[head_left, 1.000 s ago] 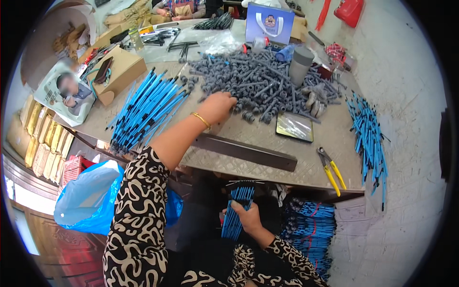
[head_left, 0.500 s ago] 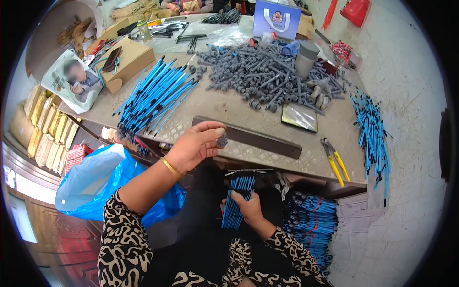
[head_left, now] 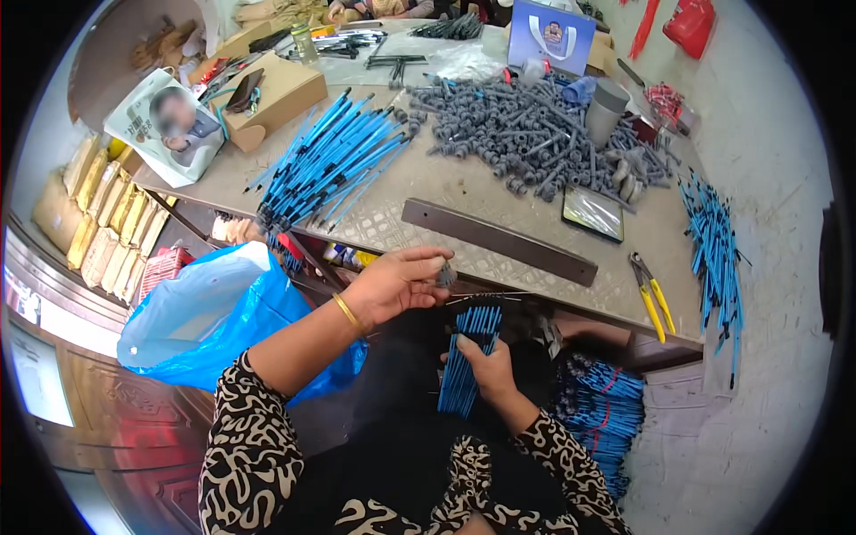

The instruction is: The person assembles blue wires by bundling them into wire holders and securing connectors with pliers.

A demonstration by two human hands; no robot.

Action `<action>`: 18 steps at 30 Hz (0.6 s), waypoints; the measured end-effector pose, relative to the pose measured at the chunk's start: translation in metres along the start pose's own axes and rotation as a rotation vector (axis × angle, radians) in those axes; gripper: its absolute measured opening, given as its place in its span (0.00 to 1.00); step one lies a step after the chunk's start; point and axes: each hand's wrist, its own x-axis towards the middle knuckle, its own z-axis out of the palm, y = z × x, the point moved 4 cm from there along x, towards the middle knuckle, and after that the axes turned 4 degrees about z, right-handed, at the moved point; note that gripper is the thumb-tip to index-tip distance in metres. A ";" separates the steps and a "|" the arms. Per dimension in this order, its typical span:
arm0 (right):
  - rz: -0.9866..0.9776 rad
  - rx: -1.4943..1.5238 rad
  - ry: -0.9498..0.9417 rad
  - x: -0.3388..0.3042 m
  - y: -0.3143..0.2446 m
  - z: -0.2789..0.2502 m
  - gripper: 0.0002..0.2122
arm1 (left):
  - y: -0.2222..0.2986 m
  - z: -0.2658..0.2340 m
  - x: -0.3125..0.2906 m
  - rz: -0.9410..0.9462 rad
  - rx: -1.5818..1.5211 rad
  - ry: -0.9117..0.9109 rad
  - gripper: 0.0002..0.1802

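Note:
My left hand point(head_left: 399, 287), a gold bracelet at its wrist, is closed in a pinch on a small dark grey plastic fitting point(head_left: 447, 274) just off the table's front edge. Below and to the right, over my lap, my right hand point(head_left: 489, 366) grips an upright bundle of thin blue rods point(head_left: 458, 383), its thumb lying across the front. The rods' upper ends look dark, while the other fingers are mostly hidden behind the bundle. Left hand and bundle are apart. A long brown metal bar point(head_left: 499, 242) lies on the table beyond both hands.
On the table point(head_left: 374, 218) are a grey fittings pile point(head_left: 508, 129), loose blue rods point(head_left: 334, 165), a phone-like dark slab point(head_left: 593, 214) and yellow-handled pliers point(head_left: 654, 299). More rods point(head_left: 713, 259) lie right. A blue plastic bag point(head_left: 241, 312) stands left; tied rod bundles point(head_left: 602, 410) sit low right.
The whole view has shifted a little, with the scene sliding right. My left hand has come down from over the bar toward the bundle, keeping the fitting. The right hand keeps its grip.

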 end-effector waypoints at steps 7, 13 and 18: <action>0.021 -0.036 0.036 0.000 0.003 -0.005 0.11 | -0.011 -0.006 -0.002 0.008 0.025 0.033 0.16; 0.025 0.024 0.002 0.001 0.003 -0.006 0.12 | -0.012 -0.007 -0.002 -0.047 0.092 0.001 0.16; 0.021 0.049 -0.005 0.004 0.000 0.000 0.13 | -0.012 -0.006 0.002 -0.050 0.116 -0.008 0.15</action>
